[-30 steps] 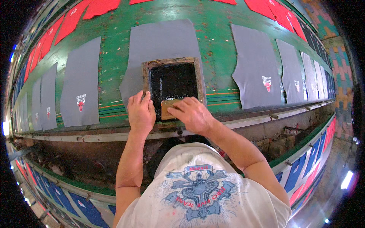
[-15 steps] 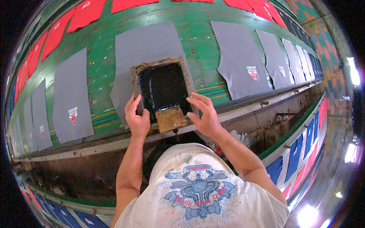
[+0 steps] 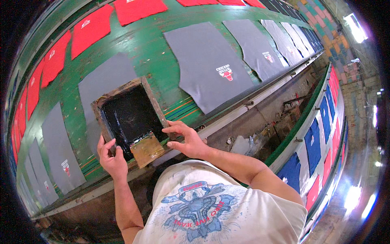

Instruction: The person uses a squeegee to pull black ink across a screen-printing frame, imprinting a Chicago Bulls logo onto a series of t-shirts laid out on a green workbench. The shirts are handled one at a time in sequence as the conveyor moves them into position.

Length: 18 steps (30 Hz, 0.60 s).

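Observation:
A wooden-rimmed printing screen (image 3: pixel 156 104) with dark mesh lies over the lower part of a grey fabric panel (image 3: pixel 109 74) on the green table. Inside its near end rests a wooden squeegee block (image 3: pixel 147 149), tilted over the near rim. My left hand (image 3: pixel 113 162) grips the screen's near left side, thumb and fingers bent at the rim. At the near right side, my right hand (image 3: pixel 186 140) has its fingers and thumb curled against the rim. Whatever the screen covers on the panel is hidden.
Grey panels with a small bull print lie to the right (image 3: pixel 213 65) and left (image 3: pixel 61 142). Red panels (image 3: pixel 91 30) line the green table's (image 3: pixel 162 61) far side. A metal rail (image 3: pixel 231 118) runs along its near edge. Another table with blue pieces (image 3: pixel 313 148) stands right.
The view has turned, so the screen and both hands now appear farther left and the table slants more. My right hand's fingers have closed in on the rim.

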{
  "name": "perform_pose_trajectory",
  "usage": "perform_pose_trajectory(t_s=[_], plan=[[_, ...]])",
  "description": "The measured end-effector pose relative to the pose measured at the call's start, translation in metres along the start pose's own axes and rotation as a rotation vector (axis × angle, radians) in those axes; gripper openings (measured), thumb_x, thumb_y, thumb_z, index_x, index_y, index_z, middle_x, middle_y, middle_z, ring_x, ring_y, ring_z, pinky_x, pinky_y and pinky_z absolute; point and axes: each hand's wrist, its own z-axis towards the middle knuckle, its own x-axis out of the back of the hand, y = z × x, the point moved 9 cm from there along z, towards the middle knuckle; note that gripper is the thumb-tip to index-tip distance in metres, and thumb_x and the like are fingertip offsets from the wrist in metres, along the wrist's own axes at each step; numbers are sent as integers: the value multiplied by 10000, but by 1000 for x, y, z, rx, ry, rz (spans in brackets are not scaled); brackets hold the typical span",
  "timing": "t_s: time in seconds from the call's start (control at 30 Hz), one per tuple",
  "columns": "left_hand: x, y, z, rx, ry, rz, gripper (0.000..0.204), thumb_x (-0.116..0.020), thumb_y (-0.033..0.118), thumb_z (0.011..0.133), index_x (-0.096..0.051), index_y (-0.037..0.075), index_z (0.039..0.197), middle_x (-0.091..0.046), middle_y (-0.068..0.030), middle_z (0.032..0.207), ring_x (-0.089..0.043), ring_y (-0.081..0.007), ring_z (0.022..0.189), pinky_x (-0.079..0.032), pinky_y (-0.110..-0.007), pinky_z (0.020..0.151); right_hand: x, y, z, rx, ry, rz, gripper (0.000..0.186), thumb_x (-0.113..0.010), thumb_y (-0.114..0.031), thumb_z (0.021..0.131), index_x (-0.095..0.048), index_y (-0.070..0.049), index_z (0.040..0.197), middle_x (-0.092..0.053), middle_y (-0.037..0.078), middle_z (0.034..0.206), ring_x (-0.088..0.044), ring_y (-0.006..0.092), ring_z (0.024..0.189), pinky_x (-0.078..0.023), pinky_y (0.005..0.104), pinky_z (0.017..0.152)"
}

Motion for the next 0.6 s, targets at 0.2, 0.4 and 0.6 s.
perform_pose_trajectory(t_s=[0.2,0.4,0.6], plan=[[-103,83,-16,-33,54,-107,284,-722,-114,883,-794,15,1126,-591,-241,1642,-596,-338,1501,-488,-418,1206,138,-8,3,149,64,-87,512,-858,-264,951,-766,-97,1426,-562,251,1649,-530,364,1541,-377,504,1302],[-255,166,-48,-86,57,-151,276,-762,-84,866,-782,55,1104,-582,-275,1628,-584,-363,1495,-456,-445,1229,309,21,-5,87,134,1,456,-831,-242,968,-785,-62,1385,-611,237,1594,-559,331,1504,-412,464,1271],[-359,222,-77,-189,77,-184,260,-751,-85,850,-780,85,1044,-559,-294,1610,-546,-420,1505,-397,-486,1261,412,65,-21,23,255,138,417,-751,-257,1030,-789,20,1340,-607,241,1597,-540,325,1511,-384,451,1265]])
